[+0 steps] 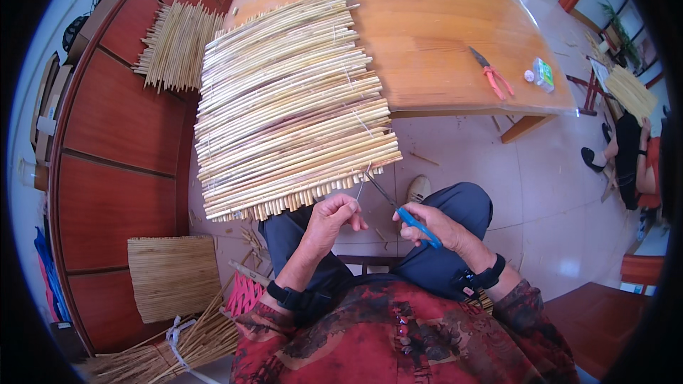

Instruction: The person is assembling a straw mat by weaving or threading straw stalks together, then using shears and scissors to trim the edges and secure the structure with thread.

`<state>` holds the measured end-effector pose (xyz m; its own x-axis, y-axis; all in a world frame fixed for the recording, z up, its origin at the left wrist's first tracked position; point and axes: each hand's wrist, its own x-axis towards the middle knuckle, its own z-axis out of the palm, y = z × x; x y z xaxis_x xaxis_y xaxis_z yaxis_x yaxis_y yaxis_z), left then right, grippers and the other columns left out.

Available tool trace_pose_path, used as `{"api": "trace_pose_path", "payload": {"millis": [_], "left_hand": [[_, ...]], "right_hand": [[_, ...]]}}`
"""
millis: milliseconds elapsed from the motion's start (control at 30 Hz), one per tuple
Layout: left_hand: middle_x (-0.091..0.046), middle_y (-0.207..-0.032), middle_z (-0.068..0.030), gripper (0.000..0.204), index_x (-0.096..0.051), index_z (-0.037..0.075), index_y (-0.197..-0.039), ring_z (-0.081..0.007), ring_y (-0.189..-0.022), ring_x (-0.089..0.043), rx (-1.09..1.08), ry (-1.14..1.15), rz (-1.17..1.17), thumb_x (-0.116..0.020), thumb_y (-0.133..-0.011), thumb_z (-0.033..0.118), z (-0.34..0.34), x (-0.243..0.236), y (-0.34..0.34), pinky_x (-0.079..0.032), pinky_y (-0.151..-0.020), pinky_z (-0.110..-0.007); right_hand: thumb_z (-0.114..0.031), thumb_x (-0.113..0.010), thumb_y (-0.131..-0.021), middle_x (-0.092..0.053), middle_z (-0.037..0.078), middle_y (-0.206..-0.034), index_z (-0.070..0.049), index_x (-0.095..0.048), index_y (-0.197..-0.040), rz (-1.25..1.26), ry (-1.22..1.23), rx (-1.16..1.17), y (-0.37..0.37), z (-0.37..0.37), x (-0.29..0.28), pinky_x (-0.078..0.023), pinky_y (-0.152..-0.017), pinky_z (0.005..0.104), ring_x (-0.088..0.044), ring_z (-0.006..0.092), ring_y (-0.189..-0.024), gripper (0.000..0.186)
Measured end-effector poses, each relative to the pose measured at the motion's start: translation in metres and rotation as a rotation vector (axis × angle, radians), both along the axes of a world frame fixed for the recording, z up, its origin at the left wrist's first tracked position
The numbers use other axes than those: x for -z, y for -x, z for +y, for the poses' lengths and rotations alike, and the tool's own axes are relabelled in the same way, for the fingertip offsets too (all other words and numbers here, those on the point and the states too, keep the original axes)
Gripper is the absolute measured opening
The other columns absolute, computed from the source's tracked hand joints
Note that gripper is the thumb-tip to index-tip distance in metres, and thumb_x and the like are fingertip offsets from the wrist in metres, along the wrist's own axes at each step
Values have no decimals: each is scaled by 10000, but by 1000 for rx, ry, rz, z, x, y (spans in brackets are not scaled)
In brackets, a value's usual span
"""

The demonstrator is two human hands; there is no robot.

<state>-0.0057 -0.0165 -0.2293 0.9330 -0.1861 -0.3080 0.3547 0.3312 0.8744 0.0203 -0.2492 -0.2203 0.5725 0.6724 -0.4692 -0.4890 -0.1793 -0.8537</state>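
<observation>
A large mat of straw-coloured stalks (292, 110), bound in rows with pale thread, lies partly on the table and overhangs its near edge toward my knees. My right hand (430, 227) grips blue-handled pliers (420, 230), whose long thin metal nose reaches the mat's near right corner. I cannot make out whether their jaws are closed. Just below that corner, my left hand (336, 220) has its fingers pinched together on a thin white thread (360, 190). This thread runs up toward the mat beside the plier tip.
Red-handled pliers (492, 78) and a small green-and-white box (543, 75) rest on the wooden table (434, 28). Red cabinets (117, 199) line the left side. Another stalk mat (174, 277) leans there above loose stalks (206, 327). At far right sits another person (629, 160).
</observation>
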Motion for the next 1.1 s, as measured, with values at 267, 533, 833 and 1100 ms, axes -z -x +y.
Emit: {"api": "trace_pose_path", "payload": {"millis": [267, 533, 833, 1100], "left_hand": [[-516, -573, -31, 150, -525, 44, -764, -158, -591, -563, -12, 23, 9, -504, -863, 154, 1, 0, -2, -438, -590, -259], [-513, -571, -24, 135, -531, 56, -782, -162, -610, -574, -6, 15, 24, -514, -860, 164, 2, 2, 0, -414, -580, -239], [-518, -581, -26, 156, -546, 27, -779, -143, -621, -572, -1, -29, 13, -498, -868, 146, 3, 5, 2, -462, -651, -275], [-540, -614, -34, 195, -538, 28, -765, -121, -613, -568, 1, -114, -21, -487, -875, 180, 2, 5, 3, -402, -573, -210]], "right_hand": [[-256, -630, -786, -483, -3, -741, -38, -471, -1048, 1, -64, -40, 2, -8, 7, -409, -538, 198, -459, 56, -607, 376], [-262, -617, -794, -478, -8, -737, -44, -467, -1058, 25, -70, -54, -20, 7, 5, -409, -547, 202, -447, 57, -612, 374], [-294, -585, -795, -446, -4, -743, -31, -452, -1066, -1, -41, -121, -30, 19, -2, -406, -563, 210, -451, 75, -632, 400], [-304, -596, -766, -442, -3, -762, -36, -444, -1077, 21, -33, -162, -35, 17, -3, -409, -586, 210, -456, 76, -650, 438]]}}
